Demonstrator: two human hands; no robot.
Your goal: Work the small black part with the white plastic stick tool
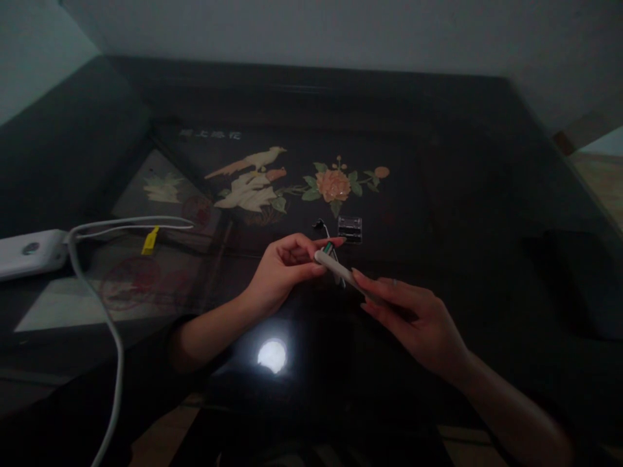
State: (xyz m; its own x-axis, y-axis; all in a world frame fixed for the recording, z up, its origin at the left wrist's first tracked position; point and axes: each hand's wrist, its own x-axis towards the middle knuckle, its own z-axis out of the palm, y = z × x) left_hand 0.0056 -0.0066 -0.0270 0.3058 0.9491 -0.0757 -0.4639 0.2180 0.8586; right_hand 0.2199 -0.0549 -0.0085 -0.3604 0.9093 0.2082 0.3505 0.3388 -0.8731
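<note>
While the right hand point(413, 318) pinches a pale bar point(337, 267), the left hand point(280, 267) sets parted fingers point(299, 242) around its 10 o'clock end and a green piece point(329, 248), grip unclear: apparently fiddly adjusting, calling for steadiness next. At 12 o'clock lies a clear case point(350, 230).

Over a dark, glossy table point(462, 149), the right hand point(413, 318) pinches 1 end of a slim pale object point(335, 268); the left hand point(282, 269) holds the other, beside a small green piece point(328, 248). Just beyond sits a clear case point(350, 230). A yellow tag point(150, 240) hangs on a white cable point(114, 331).
</note>
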